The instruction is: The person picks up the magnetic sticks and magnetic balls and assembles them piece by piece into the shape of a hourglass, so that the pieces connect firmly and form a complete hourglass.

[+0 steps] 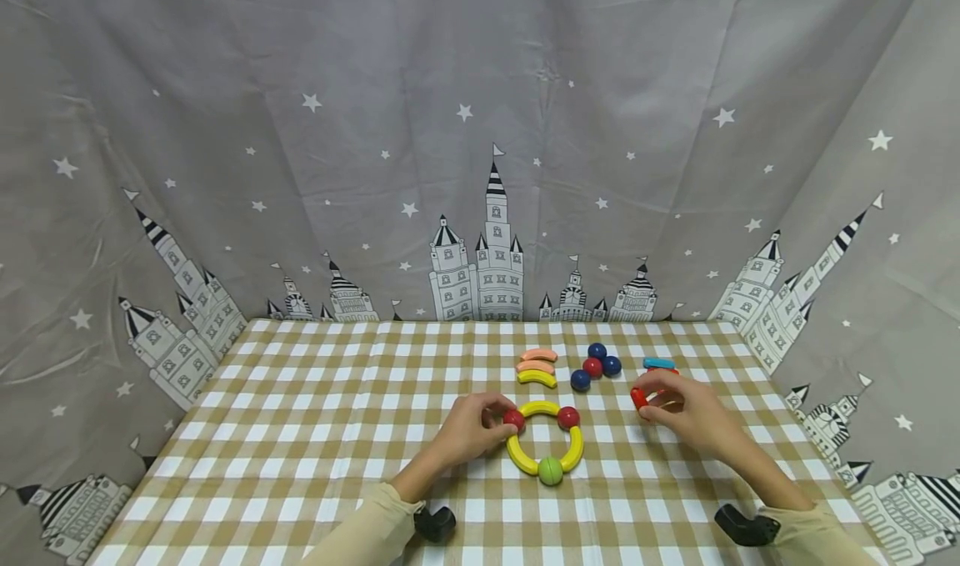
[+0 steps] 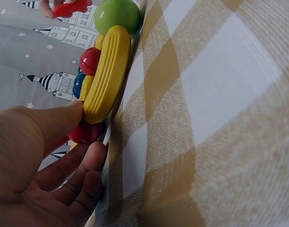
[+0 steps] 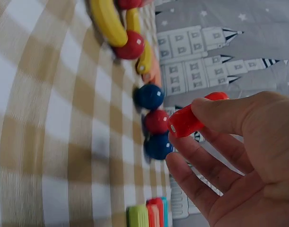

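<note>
On the checkered cloth lies a ring of curved yellow pieces [image 1: 576,448] joined by two red balls [image 1: 568,418] and a green ball [image 1: 551,470]. At the ring's left side, my left hand [image 1: 471,428] pinches a red ball [image 2: 87,131] between thumb and fingers, the thumb tip beside one curved yellow piece [image 2: 109,75]. To the ring's right, my right hand [image 1: 690,412] holds a short red bar [image 3: 187,120] between thumb and fingers, raised over the cloth. The far part of this bar is covered by the thumb.
Behind the ring lie two peach curved pieces [image 1: 538,355] and a loose yellow one [image 1: 536,378]. Several blue balls [image 1: 581,380] cluster round a red ball [image 1: 592,368]. Beyond my right hand are blue [image 1: 657,363], red and green [image 3: 137,216] bars. A grey curtain [image 1: 375,132] hangs behind.
</note>
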Motion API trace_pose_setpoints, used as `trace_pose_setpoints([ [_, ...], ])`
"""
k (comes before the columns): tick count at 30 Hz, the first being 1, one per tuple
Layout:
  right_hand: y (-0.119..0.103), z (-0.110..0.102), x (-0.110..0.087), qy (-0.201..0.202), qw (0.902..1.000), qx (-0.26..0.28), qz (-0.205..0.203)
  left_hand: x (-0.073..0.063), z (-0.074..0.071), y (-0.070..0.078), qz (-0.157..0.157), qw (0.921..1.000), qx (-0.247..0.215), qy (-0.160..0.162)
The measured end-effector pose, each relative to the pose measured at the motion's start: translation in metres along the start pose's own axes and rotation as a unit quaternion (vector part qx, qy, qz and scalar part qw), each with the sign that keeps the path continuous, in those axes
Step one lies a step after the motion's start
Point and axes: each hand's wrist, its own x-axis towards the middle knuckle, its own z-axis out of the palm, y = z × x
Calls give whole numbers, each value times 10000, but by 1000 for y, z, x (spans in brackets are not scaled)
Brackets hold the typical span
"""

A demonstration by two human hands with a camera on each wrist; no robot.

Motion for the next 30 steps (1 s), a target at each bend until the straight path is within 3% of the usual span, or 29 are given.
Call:
trace_pose_setpoints([
  [10, -13, 23, 14, 141, 9959, 883, 105, 1, 0, -2, -62, 10000, 16, -31],
  [17, -23, 45, 24, 94, 9940, 948, 528, 1, -1, -2, -40, 10000, 20, -41],
  [30, -25, 79, 36, 15, 9915, 1206, 490, 0, 0, -2, 43, 10000, 4, -6],
])
